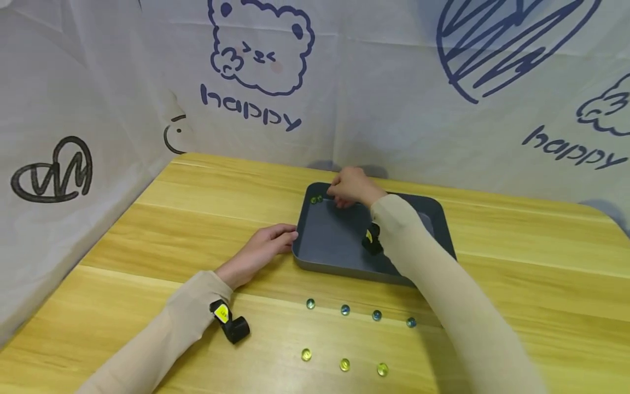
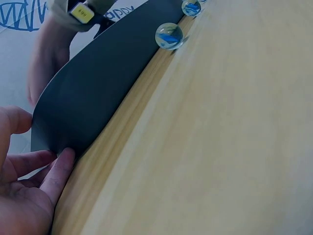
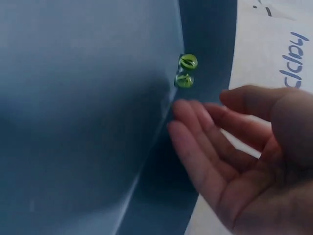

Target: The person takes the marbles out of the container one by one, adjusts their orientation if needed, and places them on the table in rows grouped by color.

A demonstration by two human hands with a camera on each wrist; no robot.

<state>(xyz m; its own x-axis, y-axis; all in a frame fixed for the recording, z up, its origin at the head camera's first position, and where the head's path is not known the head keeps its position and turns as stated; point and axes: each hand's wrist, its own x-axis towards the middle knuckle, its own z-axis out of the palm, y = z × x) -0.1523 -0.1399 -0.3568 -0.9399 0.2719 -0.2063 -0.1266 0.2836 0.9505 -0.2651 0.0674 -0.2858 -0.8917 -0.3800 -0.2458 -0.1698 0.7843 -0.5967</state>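
Note:
A dark grey rectangular tray (image 1: 344, 270) lies on the table. My right hand (image 1: 353, 187) reaches over its far wall, the fingers loosely bent with nothing between them. Just beyond the fingertips, two green marbles (image 3: 188, 61) sit close together against the tray's inner edge, in its far left corner in the head view. My left hand (image 1: 263, 246) rests on the table by the tray's left side. In the left wrist view its fingertips (image 2: 61, 166) touch the outside of the tray wall near the bottom.
In front of the tray a row of several blue marbles (image 1: 345, 310) lies on the wooden table (image 1: 197, 219). Nearer still are three yellow-green marbles (image 1: 344, 364) in a row. White cloth (image 1: 374, 109) with drawings hangs behind and to the left.

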